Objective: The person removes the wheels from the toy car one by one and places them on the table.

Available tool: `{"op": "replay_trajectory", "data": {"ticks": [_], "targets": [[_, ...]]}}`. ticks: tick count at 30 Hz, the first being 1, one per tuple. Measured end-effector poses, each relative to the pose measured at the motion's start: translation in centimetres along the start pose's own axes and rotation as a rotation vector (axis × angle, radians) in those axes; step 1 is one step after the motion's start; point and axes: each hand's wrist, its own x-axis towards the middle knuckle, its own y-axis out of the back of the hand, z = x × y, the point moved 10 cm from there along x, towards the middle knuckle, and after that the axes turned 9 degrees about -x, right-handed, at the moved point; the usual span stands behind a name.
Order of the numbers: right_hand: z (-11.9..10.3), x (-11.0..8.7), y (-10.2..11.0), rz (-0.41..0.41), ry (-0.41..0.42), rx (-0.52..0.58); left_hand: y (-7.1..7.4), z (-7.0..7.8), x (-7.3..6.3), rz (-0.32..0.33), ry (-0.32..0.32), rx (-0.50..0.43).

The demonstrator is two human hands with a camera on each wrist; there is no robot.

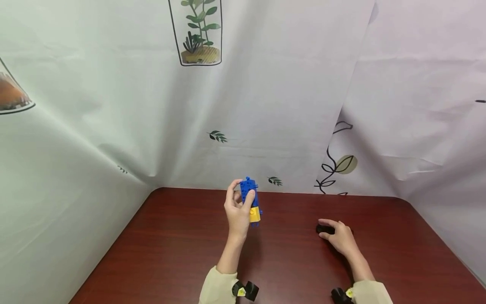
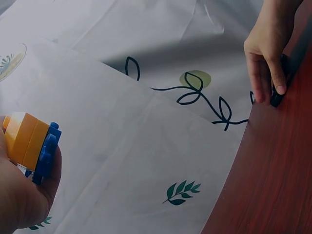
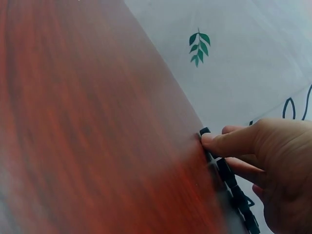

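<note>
My left hand (image 1: 237, 217) holds a toy-brick build (image 1: 248, 190) up above the table, the thumb across its front. Its upper part is blue with studs, its lower part yellow, and small blue pieces stick out. In the left wrist view the yellow bricks (image 2: 25, 139) and a blue studded piece show beside the palm. On the right, my right hand (image 1: 342, 240) grips a long, thin black object (image 3: 236, 195) at the tabletop, thumb on one side and fingers on the other. Part of it is hidden by the hand, and its kind cannot be made out.
The dark red-brown wooden table (image 1: 182, 245) has rounded far corners. Behind it and at both sides hangs a pale cloth (image 1: 265, 105) printed with plants and leaves. Each wrist wears a small black camera (image 1: 244, 290) by a cream sleeve (image 1: 217, 289).
</note>
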Motion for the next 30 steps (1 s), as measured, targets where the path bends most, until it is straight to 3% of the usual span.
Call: {"op": "replay_trajectory", "data": {"ticks": [8,13,17,24,30], "targets": [[0.3,-0.5,1.8,0.087,-0.035,0.145,-0.7,-0.4,-0.1,-0.022,0.023,0.017],[-2.1,-0.5,3.0,0.125,-0.038,0.185,-1.1,-0.5,-0.6,-0.015,0.037,0.029],[-6.1,-0.9,3.9,0.174,0.088,0.202,-1.4,-0.9,-0.9,0.004,0.062,0.013],[-13.0,-2.8,4.0,0.084,0.288,0.364,-1.5,-1.4,-1.8,0.045,0.082,-0.022],[-17.5,-4.4,4.5,0.104,0.437,0.45,-1.5,-1.8,-2.5,0.106,0.1,-0.053]]}}
